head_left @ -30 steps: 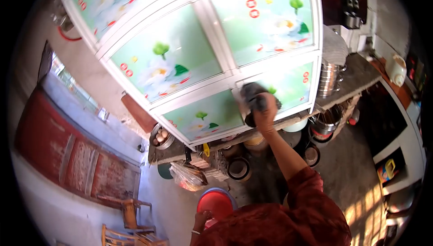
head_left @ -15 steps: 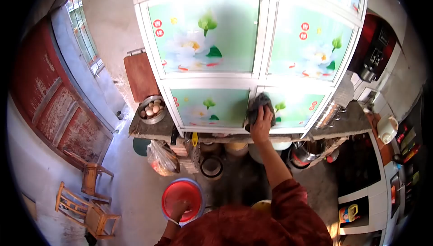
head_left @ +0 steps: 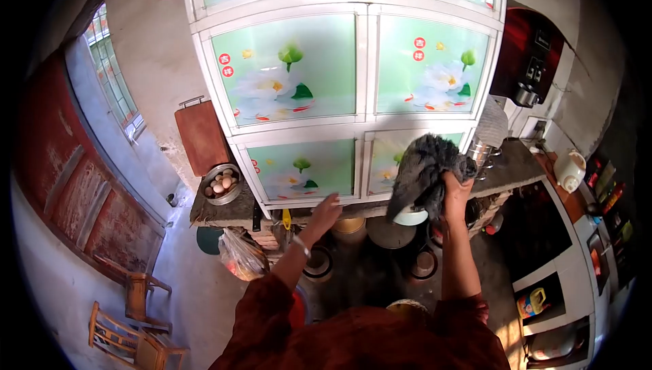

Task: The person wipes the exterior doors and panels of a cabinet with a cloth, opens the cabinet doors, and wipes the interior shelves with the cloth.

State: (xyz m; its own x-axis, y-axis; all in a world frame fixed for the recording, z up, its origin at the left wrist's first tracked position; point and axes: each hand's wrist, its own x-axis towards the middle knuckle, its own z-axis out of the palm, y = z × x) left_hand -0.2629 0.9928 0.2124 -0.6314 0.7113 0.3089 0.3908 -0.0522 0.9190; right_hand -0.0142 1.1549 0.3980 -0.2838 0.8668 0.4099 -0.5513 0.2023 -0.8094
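Note:
A dark grey cleaning cloth (head_left: 426, 174) hangs bunched in my right hand (head_left: 458, 192), which is closed round one end of it. The cloth is held up in front of the lower right door of a white-framed cabinet (head_left: 367, 129) with green lotus-flower panels, and hides much of that door. My left hand (head_left: 324, 214), a band on its wrist, is raised near the cabinet's bottom edge. Its fingers are stretched out and nothing shows in them. Under my left arm a red basin (head_left: 297, 310) is mostly hidden.
On the ledge left of the cabinet stand a metal bowl of eggs (head_left: 221, 184) and a wooden cutting board (head_left: 202, 138). A plastic bag (head_left: 241, 256) hangs below. Pots (head_left: 392, 233) sit underneath. Wooden chairs (head_left: 136, 333) are at left, a white jug (head_left: 569, 168) at right.
My right hand has come away from the lower doors with the cloth and moved right. My left hand has left the red basin and risen toward the cabinet. The view has shifted.

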